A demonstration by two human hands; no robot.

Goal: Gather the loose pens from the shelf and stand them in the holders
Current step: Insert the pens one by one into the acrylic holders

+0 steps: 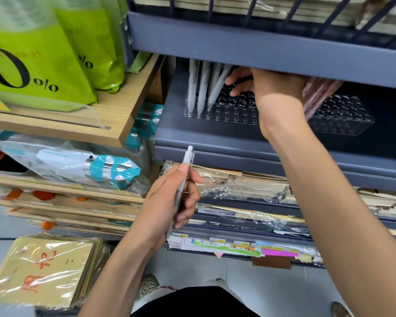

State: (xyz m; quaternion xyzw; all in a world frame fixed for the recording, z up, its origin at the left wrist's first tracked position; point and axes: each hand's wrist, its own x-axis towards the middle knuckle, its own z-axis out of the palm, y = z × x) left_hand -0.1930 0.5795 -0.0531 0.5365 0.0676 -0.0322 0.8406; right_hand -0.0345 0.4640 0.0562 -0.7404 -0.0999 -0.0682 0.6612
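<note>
Left hand grips white pen, clicker end up, in front of grey shelf. Right hand reaches inside shelf over clear holder, fingertips beside standing pens; grip cannot tell. Second holder at right.

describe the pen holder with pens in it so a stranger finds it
On the dark grey metal shelf sit two clear holders full of holes. It is the left holder, the only one with white pens standing in it.
</note>
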